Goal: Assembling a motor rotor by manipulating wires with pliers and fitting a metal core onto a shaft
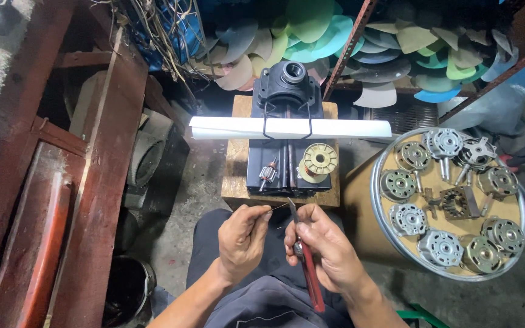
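- Far left of the black winding machine [288,143]: dark reddish-brown wooden beams [101,176], and low beside them a round black bucket [130,285].
- Just in front of the machine, left: left hand [242,237], fingertips pinched shut on a thin copper wire [277,207] stretched rightward toward the other hand.
- On the machine: a long white tube light [290,127] clipped across its top; a small copper-wound rotor [268,173] and a cream plastic wire spool [319,160] on its lower face; a pale wooden block [235,176] beneath.
- Just in front of the machine, right: right hand [323,243], closed around red-handled pliers [308,267], metal tip up near the wire.
- Behind the machine: stacked plastic fan blades [396,54] in green, blue and grey.
- Right of the machine: round metal-rimmed tray [377,182] carrying silver fan motors [408,218].
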